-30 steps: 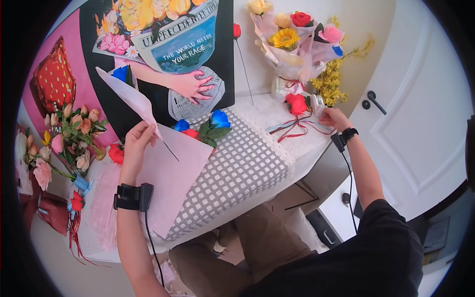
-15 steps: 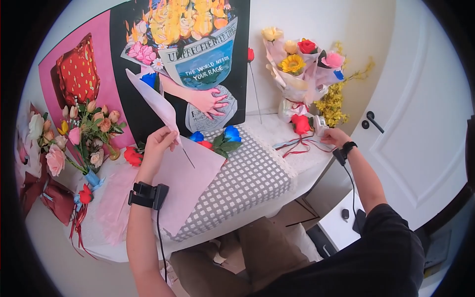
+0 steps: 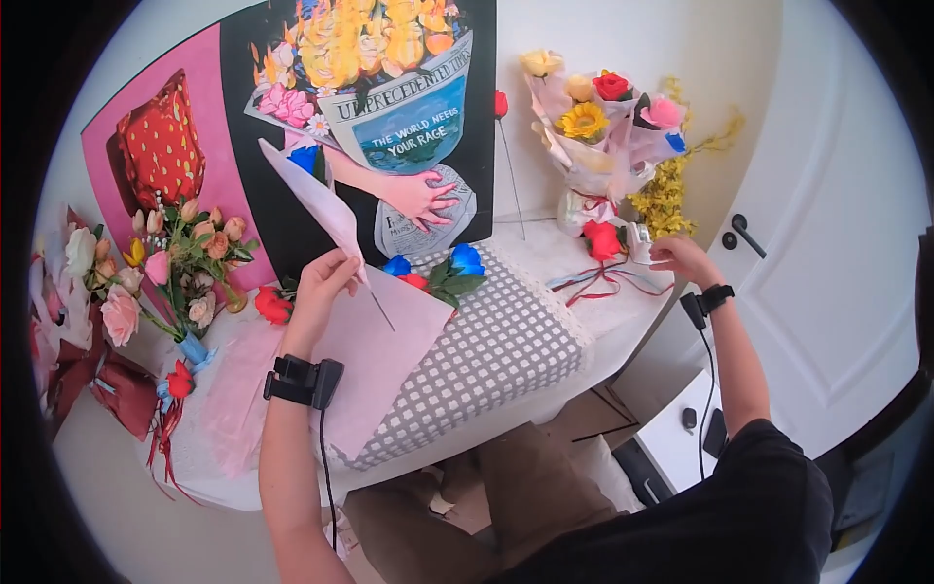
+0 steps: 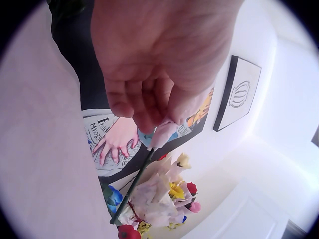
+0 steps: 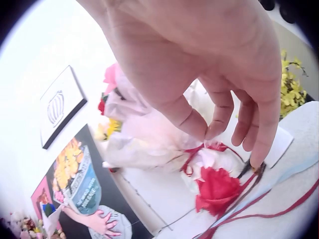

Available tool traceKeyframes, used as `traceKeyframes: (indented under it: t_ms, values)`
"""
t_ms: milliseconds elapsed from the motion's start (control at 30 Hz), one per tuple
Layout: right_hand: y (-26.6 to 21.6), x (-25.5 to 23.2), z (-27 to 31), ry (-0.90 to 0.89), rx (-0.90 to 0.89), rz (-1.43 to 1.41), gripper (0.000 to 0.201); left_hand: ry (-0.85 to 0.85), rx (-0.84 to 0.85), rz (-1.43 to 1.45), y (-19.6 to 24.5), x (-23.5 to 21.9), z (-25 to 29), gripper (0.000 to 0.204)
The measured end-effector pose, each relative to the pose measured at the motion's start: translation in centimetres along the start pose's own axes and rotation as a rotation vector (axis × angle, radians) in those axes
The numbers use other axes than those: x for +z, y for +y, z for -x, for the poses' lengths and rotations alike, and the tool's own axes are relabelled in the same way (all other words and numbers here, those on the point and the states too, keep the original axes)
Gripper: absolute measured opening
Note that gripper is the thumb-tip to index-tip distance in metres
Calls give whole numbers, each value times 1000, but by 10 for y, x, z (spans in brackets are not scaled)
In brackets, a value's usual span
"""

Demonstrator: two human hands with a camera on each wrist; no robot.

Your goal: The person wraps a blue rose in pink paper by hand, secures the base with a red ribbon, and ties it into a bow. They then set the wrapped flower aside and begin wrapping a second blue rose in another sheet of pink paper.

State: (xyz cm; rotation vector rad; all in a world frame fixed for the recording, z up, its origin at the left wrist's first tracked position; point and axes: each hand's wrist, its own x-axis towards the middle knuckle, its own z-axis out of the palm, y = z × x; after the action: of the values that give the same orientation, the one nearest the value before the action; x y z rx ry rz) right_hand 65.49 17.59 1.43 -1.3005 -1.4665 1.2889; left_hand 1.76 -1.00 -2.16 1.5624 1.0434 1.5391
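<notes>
My left hand pinches a pale pink paper wrap around a flower stem between thumb and fingers. A blue rose shows at the top of the wrap, and the bare green stem sticks out below the fingers. Over the table's right end, my right hand has its thumb and index fingertips together at a small white object; its kind I cannot tell. Just beside these fingertips lies a red rose with red and light blue ribbons.
Pink paper sheets lie on a grey-and-white checked cloth, with blue roses behind. A wrapped bouquet stands at the back right. Painted boards lean on the wall, with flower bunches at left. A door is at right.
The head view has swung, so the scene sits lower and further right. My left hand keeps holding the wrapped blue rose; my right hand stays by the small white object.
</notes>
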Motion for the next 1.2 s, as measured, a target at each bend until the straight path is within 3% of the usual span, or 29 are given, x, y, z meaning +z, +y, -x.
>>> traceKeyframes:
  t_ms: [67,233,300,400,567,767,1200]
  values:
    - [-28,36,24,-72,-113,176,17,1,-10,-17,7,8,1,24]
    - [-85,136,56,-340,-270,295,14,-42,-22,49,4,10,2,24]
    - [-97,178,59,-523,-507,340,11,-38,-19,31,3,9,1,22]
    - [-109,247,54,-759,-654,297,10,-40,-24,18,1,7,0,21]
    - [-113,353,31,-929,-862,175,12,-37,-49,25,1,8,0,20]
    - [-97,411,1,-955,-788,-139,11,-14,-57,27,1,9,0,17]
    - [-63,427,-9,-744,-826,-60,8,52,-127,-51,7,18,2,14]
